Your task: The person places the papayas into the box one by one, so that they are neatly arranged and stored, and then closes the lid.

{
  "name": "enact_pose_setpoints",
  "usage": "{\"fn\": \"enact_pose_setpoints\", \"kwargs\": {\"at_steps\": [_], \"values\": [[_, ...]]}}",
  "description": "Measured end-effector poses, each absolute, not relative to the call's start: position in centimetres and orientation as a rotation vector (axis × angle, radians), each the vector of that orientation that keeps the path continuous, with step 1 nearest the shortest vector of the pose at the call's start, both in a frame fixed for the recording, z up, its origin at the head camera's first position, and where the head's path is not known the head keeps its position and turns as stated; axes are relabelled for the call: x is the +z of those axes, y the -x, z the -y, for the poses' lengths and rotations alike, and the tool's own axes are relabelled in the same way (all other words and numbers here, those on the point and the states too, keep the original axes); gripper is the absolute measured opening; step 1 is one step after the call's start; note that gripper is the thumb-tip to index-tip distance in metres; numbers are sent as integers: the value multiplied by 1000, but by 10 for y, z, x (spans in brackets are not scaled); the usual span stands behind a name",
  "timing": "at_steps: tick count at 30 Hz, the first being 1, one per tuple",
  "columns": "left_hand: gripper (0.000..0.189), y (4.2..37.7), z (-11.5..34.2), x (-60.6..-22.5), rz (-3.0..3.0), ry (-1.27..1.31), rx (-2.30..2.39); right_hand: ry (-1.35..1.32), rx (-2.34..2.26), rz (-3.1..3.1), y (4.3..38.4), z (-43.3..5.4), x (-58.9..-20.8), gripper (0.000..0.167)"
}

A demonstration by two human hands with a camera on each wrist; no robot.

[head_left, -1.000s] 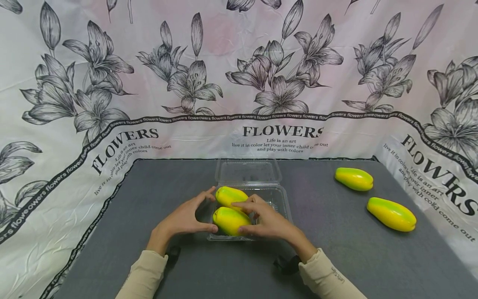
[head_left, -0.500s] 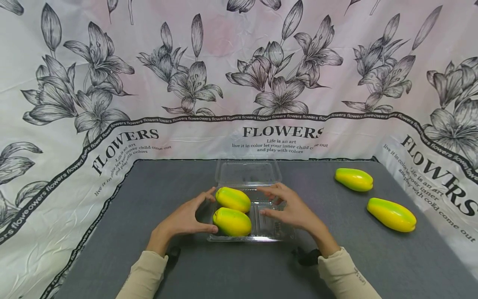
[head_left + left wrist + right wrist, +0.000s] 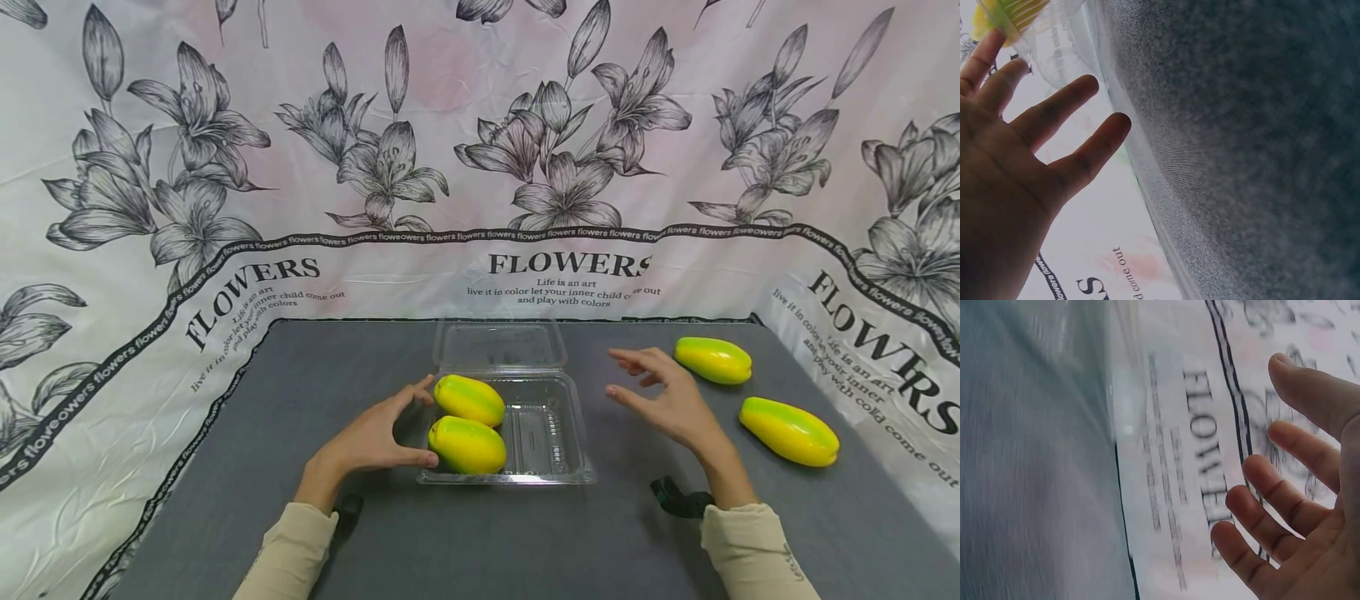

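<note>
In the head view, two yellow-green papayas, the rear one [image 3: 469,400] and the front one [image 3: 467,445], lie side by side in the left part of a clear plastic box [image 3: 581,425]. Its clear lid [image 3: 498,346] is raised behind it. My left hand [image 3: 369,429] is at the box's left side, thumb tip by the front papaya; in the left wrist view its fingers [image 3: 1060,115] are spread and extended. My right hand [image 3: 667,396] hovers right of the box, holding nothing, near two more papayas, a rear one [image 3: 712,360] and a front one [image 3: 789,432].
A dark grey cloth [image 3: 285,567] covers the table. Behind and along the sides hangs a white curtain [image 3: 405,279] printed with flowers and lettering. A dark strap [image 3: 678,498] shows at the right wrist.
My right hand has let go of the front papaya in the box and moved right, out past the box's edge. The left hand has stayed in place.
</note>
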State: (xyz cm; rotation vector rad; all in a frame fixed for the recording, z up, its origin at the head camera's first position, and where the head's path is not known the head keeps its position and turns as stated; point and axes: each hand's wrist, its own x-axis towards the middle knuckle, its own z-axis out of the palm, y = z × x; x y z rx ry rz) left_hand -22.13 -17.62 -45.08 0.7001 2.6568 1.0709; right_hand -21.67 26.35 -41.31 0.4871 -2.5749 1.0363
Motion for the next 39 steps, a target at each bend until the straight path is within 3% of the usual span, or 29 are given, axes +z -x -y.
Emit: {"fn": "enact_pose_setpoints", "kwargs": {"at_steps": [8, 24, 39], "values": [[82, 221, 176, -450, -2657, -708, 1083, -325, 954, 2592, 208, -308, -409, 55], [81, 222, 176, -452, -2655, -717, 1094, 122, 688, 2848, 187, -409, -405, 78], [84, 221, 176, -449, -2641, -703, 1088, 217, 682, 3150, 176, -458, -412, 95]]}}
